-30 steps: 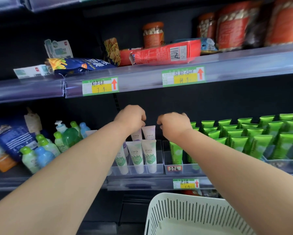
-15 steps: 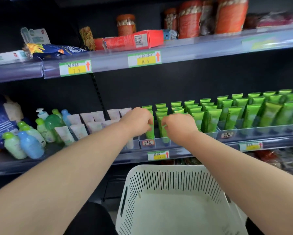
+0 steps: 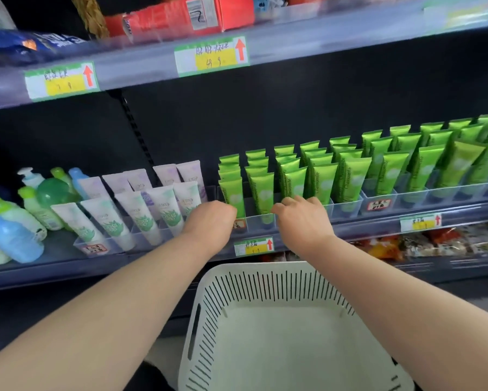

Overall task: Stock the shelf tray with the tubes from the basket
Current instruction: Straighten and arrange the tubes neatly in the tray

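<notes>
Nearest, the white slotted basket sits below both wrists. Just past it, the left hand and right hand are at the front wall of the clear shelf tray. Their fingers curl out of sight, so I can't tell if they grip anything. Beyond the knuckles, green tubes stand upright in rows inside the tray, running off to the right of the right hand. White tubes lean left of the left hand.

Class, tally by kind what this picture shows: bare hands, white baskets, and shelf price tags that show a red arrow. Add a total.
hands: 2, the left hand and the right hand
basket: 1
price tags with a red arrow: 4
total: 7
</notes>
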`<action>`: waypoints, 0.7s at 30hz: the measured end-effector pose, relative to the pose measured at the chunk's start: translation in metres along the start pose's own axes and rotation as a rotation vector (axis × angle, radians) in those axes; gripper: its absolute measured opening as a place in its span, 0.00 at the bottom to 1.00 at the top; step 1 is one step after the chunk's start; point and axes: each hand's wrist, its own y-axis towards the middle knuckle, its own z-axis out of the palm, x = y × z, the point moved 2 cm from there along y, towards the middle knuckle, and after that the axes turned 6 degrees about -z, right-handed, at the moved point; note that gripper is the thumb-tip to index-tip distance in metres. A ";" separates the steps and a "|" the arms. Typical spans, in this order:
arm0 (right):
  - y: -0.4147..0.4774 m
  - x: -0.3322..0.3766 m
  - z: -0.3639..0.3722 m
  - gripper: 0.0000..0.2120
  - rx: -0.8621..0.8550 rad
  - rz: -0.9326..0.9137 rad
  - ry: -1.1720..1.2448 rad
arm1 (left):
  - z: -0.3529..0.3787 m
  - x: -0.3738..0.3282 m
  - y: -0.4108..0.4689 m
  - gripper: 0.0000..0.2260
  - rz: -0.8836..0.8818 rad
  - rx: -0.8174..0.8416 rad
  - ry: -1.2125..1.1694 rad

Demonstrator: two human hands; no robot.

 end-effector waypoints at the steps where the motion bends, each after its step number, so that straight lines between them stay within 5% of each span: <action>1: 0.000 -0.002 0.002 0.17 0.011 0.004 -0.006 | 0.002 0.002 0.003 0.05 0.002 0.002 0.015; 9: 0.002 -0.010 0.017 0.14 -0.023 0.035 -0.053 | 0.017 -0.002 0.003 0.10 0.091 -0.067 0.028; 21: -0.008 0.006 0.013 0.18 0.090 0.039 -0.059 | 0.034 -0.007 -0.014 0.08 -0.007 -0.158 -0.052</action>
